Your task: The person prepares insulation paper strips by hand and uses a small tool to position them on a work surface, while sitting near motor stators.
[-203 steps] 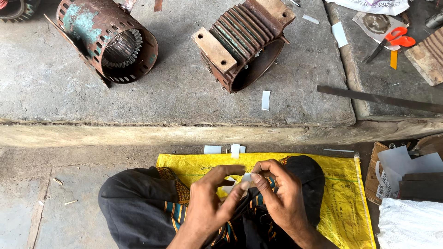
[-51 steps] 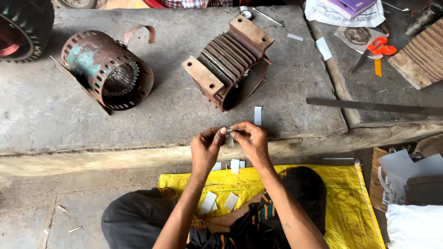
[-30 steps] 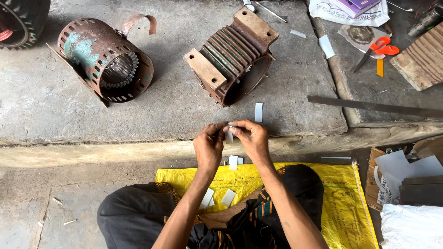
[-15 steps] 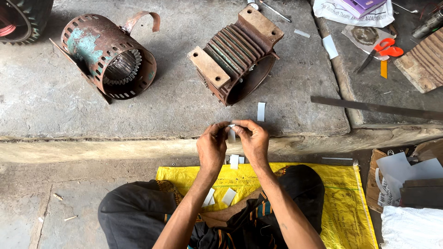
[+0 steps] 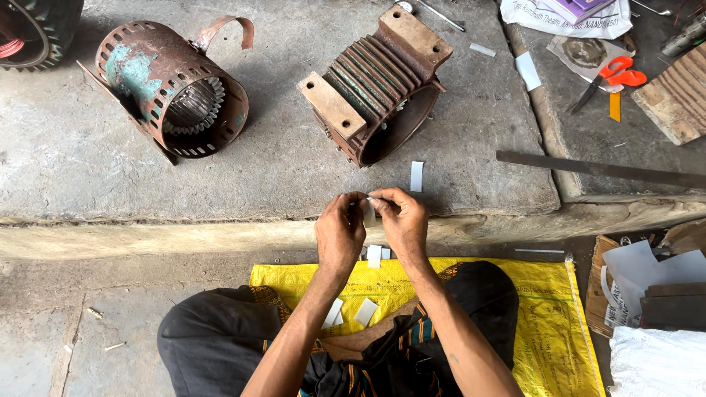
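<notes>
**Both hands pinch one small white slip at the slab's edge**

Seen from the head camera, the person sits cross-legged on a yellow woven sack (image 5: 544,331) spread on the ground, arms stretched forward to the lip of a concrete slab (image 5: 279,184). The left hand (image 5: 340,237) and the right hand (image 5: 401,223) are drawn close together, fingertips nearly meeting, and both are pinched on a small white paper slip (image 5: 368,212). The slip stands between the two sets of fingertips with its long axis roughly upright in the view, running away from the person; only a narrow part of it shows past the fingers. Neither hand is clearly nearer to it: each grips one side, left on the left edge, right on the right edge.

Just beyond the hands, slightly to the right, a loose white strip (image 5: 417,176) lies flat on the slab, its long axis also pointing away from the person. The right hand is the nearer one to it. Further back sits a ribbed rusty motor housing (image 5: 376,81), tipped on its side with its open bore facing the person. Well to the left lies a rusty slotted cylinder (image 5: 173,92). More cut white pieces (image 5: 365,312) rest in the lap, below the forearms. Orange-handled scissors (image 5: 610,77) lie far right, well apart from both hands.
</notes>
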